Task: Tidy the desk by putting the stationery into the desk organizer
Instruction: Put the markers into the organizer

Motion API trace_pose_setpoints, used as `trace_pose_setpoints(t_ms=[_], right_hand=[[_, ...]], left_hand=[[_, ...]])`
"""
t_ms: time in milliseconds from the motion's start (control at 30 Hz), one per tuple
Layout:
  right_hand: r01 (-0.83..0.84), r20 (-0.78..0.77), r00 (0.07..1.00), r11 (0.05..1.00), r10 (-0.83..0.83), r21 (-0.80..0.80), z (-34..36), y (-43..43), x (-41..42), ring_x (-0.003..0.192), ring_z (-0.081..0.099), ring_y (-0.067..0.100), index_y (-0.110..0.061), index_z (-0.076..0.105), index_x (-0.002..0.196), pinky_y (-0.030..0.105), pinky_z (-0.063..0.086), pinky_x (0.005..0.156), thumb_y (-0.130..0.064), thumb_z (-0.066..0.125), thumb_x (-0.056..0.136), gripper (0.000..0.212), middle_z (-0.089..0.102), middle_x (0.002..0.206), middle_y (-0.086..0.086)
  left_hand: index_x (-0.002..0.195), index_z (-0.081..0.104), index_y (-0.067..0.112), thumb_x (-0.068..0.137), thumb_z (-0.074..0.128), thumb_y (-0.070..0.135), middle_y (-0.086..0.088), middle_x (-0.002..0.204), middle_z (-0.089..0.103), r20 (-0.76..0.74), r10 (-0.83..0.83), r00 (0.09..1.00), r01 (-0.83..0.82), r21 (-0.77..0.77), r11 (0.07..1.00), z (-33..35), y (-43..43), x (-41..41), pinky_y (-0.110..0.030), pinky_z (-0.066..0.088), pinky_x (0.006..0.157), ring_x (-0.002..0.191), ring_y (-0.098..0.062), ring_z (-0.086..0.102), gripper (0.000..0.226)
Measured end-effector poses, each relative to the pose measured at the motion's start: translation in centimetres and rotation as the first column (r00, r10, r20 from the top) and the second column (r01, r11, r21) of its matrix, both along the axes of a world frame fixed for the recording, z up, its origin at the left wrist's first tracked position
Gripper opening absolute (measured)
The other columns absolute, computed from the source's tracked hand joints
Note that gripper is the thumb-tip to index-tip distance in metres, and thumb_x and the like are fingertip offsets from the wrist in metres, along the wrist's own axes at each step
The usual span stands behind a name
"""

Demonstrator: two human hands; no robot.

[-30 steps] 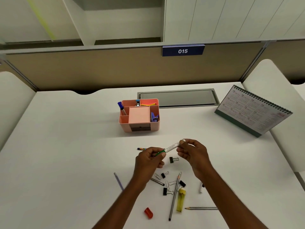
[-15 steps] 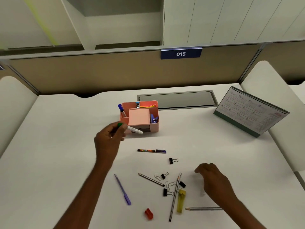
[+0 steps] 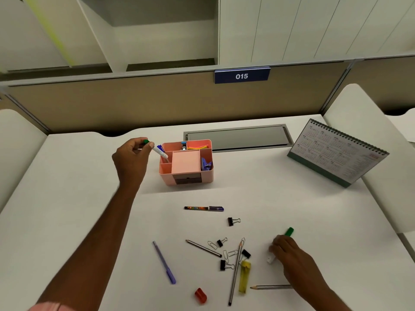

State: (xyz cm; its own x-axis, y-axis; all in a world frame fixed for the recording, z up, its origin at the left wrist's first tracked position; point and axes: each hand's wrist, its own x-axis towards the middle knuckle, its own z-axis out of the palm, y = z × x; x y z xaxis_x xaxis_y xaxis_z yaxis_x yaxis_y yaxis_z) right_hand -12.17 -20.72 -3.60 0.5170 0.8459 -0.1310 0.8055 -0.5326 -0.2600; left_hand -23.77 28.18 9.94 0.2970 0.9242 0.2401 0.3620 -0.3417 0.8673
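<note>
A pink desk organizer stands mid-desk, holding a blue pen, a blue stapler and yellow notes. My left hand holds a white marker with a green end tilted over the organizer's left compartment, tip down inside it. My right hand rests low on the desk at the right, fingers curled around a white marker with a green cap. Loose on the desk lie a dark patterned pen, a purple pen, pencils, binder clips, paper clips, a yellow highlighter and a red sharpener.
A desk calendar stands at the right rear. A grey cable hatch is set into the desk behind the organizer. A beige partition with a "015" plate closes the back. Rounded side panels flank the desk.
My left hand carried the marker up and left of the organizer and tipped it into the left compartment. My right hand dropped to the desk and took hold of another green-capped marker.
</note>
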Motion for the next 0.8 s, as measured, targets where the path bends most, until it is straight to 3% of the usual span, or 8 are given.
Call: trace_pose_setpoints(t_ms=[267, 400, 700, 800], right_hand=[[-0.010, 0.001, 1.000, 1.000, 0.010, 0.018, 0.6, 1.0, -0.2, 0.102, 0.067, 0.020, -0.022, 0.073, 0.103, 0.025, 0.046, 0.046, 0.009, 0.082, 0.054, 0.059, 0.065, 0.111, -0.002], [0.000, 0.023, 1.000, 0.999, -0.001, 0.039, 0.8, 1.6, -0.1, 0.100, 0.069, 0.020, -0.021, 0.074, 0.103, 0.025, 0.050, 0.056, 0.007, 0.085, 0.053, 0.058, 0.068, 0.110, -0.002], [0.073, 0.036, 0.996, 0.993, -0.077, 0.093, 0.8, 3.1, -0.7, 0.104, 0.069, 0.022, -0.021, 0.072, 0.111, 0.028, 0.054, 0.069, 0.011, 0.082, 0.057, 0.064, 0.068, 0.114, -0.001], [0.105, 0.011, 0.994, 0.979, -0.108, 0.175, 2.0, 4.1, -1.3, 0.101, 0.068, 0.018, -0.022, 0.072, 0.110, 0.026, 0.054, 0.070, 0.007, 0.084, 0.065, 0.056, 0.068, 0.112, -0.005]], left_hand=[[0.111, 0.079, 0.009, 0.090, 0.080, 0.025, -0.008, 0.104, 0.080, -0.182, -0.026, 0.983, 0.022, -0.025, 0.999, -3.3, 0.5, 3.0, -0.044, 0.065, 0.084, 0.088, -0.023, 0.077, 0.026], [0.110, 0.078, 0.007, 0.093, 0.077, 0.023, -0.009, 0.104, 0.079, -0.263, -0.004, 0.965, 0.009, 0.021, 1.000, -4.1, 0.4, 4.0, -0.030, 0.058, 0.082, 0.091, -0.024, 0.075, 0.023], [0.110, 0.077, 0.009, 0.098, 0.068, 0.022, -0.013, 0.105, 0.078, -0.393, 0.035, 0.919, 0.009, 0.109, 0.994, -5.1, 1.1, 5.2, -0.030, 0.053, 0.075, 0.091, -0.031, 0.074, 0.019], [0.118, 0.077, 0.013, 0.096, 0.071, 0.020, -0.012, 0.114, 0.077, -0.407, 0.029, 0.913, 0.027, 0.130, 0.991, -5.1, 1.4, 5.6, -0.035, 0.056, 0.078, 0.097, -0.031, 0.073, 0.023]])
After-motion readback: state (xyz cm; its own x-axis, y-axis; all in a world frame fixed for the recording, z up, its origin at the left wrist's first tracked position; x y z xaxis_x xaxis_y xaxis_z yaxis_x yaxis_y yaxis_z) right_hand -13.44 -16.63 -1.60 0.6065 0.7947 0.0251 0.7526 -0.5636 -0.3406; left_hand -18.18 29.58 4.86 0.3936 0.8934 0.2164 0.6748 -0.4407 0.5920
